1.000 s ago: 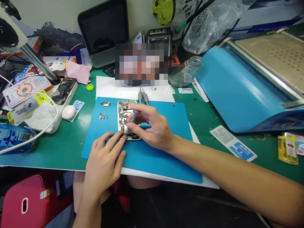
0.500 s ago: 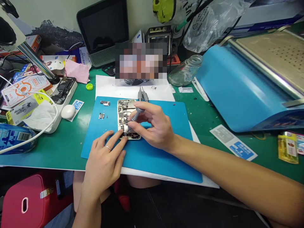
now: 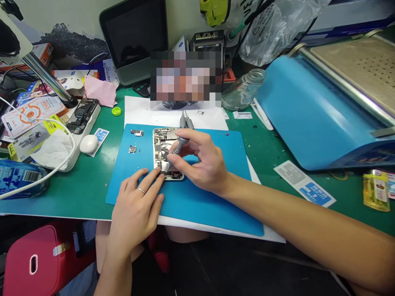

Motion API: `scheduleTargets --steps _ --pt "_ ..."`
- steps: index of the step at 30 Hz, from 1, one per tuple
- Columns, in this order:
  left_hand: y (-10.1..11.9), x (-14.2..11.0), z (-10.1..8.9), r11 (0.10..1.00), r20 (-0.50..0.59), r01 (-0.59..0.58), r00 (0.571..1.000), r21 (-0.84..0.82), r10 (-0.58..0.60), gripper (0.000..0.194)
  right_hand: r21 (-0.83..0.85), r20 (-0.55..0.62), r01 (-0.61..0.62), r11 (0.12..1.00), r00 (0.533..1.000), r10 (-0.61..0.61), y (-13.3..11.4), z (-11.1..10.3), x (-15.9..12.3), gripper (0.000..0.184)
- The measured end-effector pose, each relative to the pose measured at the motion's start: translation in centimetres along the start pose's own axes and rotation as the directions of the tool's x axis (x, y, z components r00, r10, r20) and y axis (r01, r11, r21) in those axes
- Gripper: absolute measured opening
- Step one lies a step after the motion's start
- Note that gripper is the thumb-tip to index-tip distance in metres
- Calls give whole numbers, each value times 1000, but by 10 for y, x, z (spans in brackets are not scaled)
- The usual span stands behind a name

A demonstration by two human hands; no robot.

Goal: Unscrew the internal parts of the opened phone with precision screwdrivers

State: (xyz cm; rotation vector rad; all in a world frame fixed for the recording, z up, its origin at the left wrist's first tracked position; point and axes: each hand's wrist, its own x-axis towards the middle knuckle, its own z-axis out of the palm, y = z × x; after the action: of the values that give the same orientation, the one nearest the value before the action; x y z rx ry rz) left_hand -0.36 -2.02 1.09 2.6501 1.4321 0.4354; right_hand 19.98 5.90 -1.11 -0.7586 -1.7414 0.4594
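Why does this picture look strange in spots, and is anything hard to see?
All in the head view: a pixelated patch hides whatever is behind it; light glints off the metal pole; the right hand looks sharp, but the tip of the screwdriver cannot be made out; the right forearm looks stretched, perhaps by a wide lens.

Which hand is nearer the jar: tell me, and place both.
Right. In the picture, the right hand is below and left of the jar; the left hand is farther down and left.
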Motion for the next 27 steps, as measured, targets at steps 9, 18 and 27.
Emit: scheduleTargets --steps 9,18,27 --pt "1 -1 -1 999 -7 13 1000 -31 -13 43 25 85 -50 998 995 47 -1 0 0 47" --pt "1 0 -2 999 5 15 1000 -35 -15 41 83 44 -82 993 996 79 -2 0 -2 49" --pt "1 0 -1 1000 0 3 1000 -17 -3 41 91 27 -51 994 998 49 -1 0 -1 49"
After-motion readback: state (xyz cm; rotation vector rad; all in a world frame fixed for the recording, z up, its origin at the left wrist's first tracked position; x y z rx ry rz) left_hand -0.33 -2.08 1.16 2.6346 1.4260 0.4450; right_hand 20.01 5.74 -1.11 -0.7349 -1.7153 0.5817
